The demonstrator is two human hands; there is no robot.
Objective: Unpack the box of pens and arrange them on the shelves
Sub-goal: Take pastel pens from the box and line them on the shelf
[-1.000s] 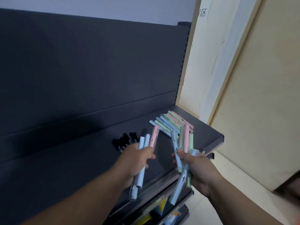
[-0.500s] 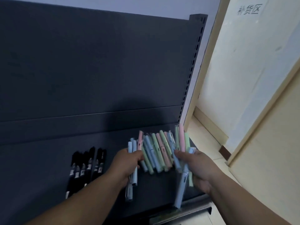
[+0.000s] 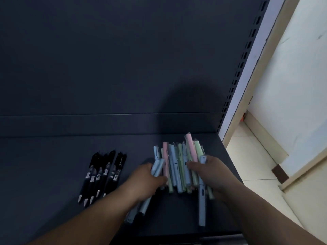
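A dark grey metal back panel (image 3: 106, 59) fills most of the view. A flat dark grey metal shelf (image 3: 44, 165) runs out from its foot towards the camera. On the right stand a perforated grey metal upright (image 3: 244, 55), a pale cream wall (image 3: 292, 76) and a strip of light tiled floor (image 3: 251, 156).

Two bare forearms reach in from the bottom edge and meet over the right part of the shelf. There a row of slim pastel plastic pens (image 3: 177, 167) in pale blue, mint green and pink lies on the deck. They lie side by side and partly overlap, with their ends pointing roughly at the back panel.

The left hand (image 3: 146, 181) is at the left edge of this row, knuckles up. Its fingers are curled round a few pale blue plastic pens (image 3: 157, 167), which stick out above the fist and again below the wrist. The right hand (image 3: 215, 174) is at the right edge of the row. It grips a small bundle of pastel pens (image 3: 192, 151), and its fingertips are over the lying pens. One long pale blue capped pen (image 3: 201, 206) from the bundle hangs out below the palm towards the camera.

Well apart on the left, a set of black clip-top pens with silver tips (image 3: 104, 172) lies close together on the same shelf, tips towards the camera.
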